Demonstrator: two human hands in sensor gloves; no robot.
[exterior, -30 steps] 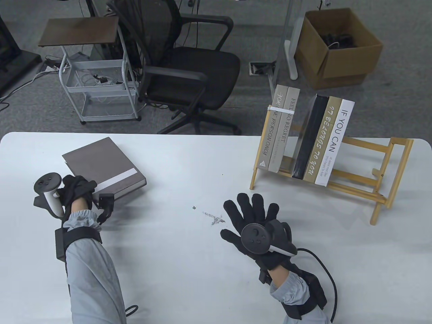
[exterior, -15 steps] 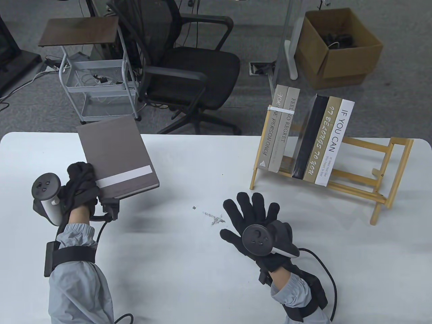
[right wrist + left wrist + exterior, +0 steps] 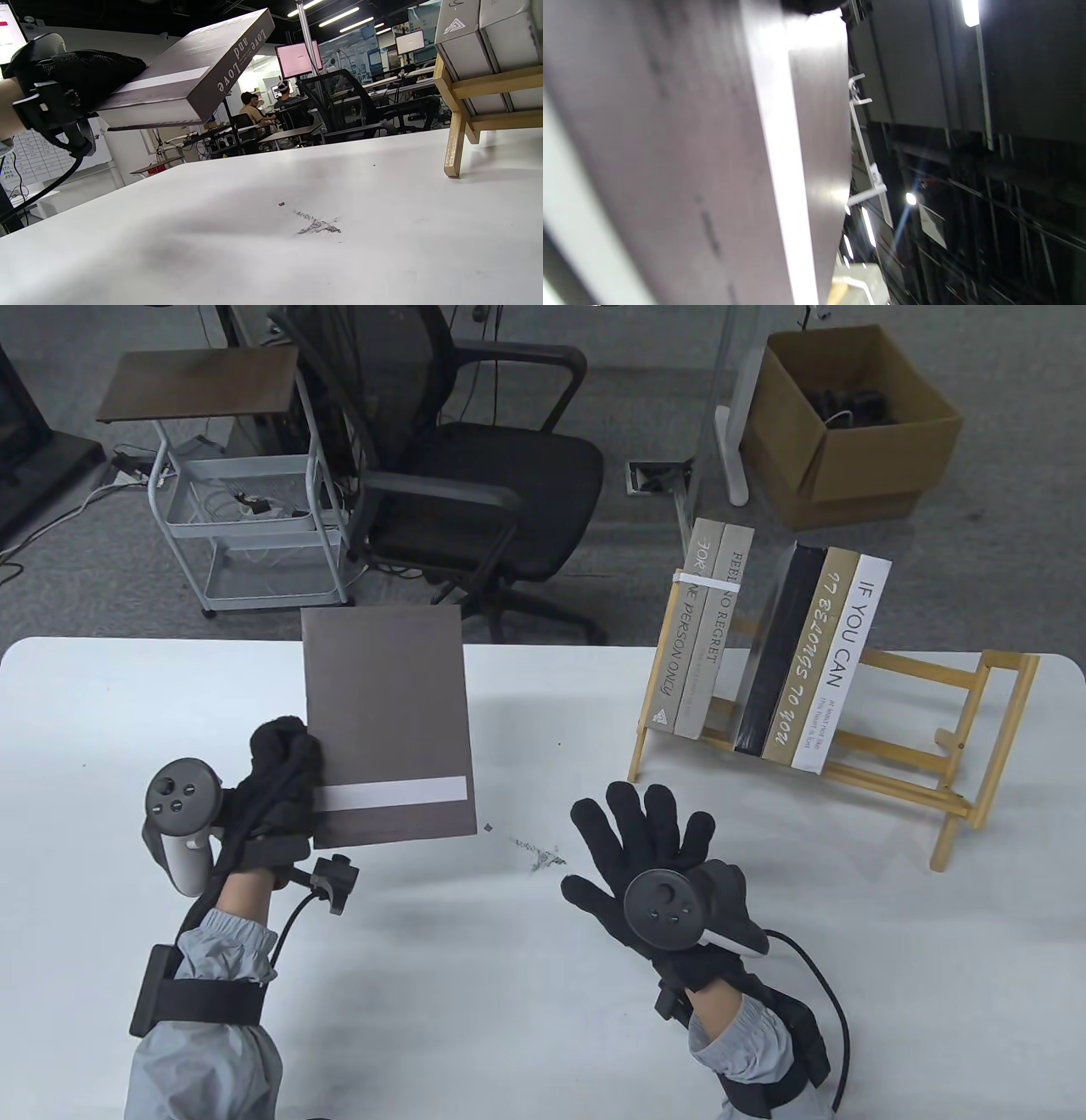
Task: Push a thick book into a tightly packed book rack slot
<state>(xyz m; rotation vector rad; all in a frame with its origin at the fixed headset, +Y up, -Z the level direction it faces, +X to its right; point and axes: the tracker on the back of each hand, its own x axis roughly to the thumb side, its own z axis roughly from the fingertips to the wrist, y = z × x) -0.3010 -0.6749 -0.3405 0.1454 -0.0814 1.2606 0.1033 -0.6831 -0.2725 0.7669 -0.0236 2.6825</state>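
Observation:
My left hand (image 3: 276, 789) grips a thick grey-brown book (image 3: 386, 712) with a white band by its near left corner and holds it in the air above the table. The book also shows in the right wrist view (image 3: 191, 80), tilted up, and fills the left wrist view (image 3: 691, 161). The wooden book rack (image 3: 925, 712) stands at the right, holding two banded books (image 3: 700, 636) on the left and three books (image 3: 814, 653) to their right, with a narrow gap (image 3: 736, 645) between the groups. My right hand (image 3: 653, 857) rests flat on the table with fingers spread, holding nothing.
The white table (image 3: 475, 984) has a smudge mark (image 3: 539, 853) near its middle. Behind the table stand a black office chair (image 3: 458, 475), a wire cart (image 3: 246, 509) and a cardboard box (image 3: 848, 424) on the floor.
My left hand has lifted the book off the table and carried it right, turning it so its long side points away from me. My right hand shifted slightly right.

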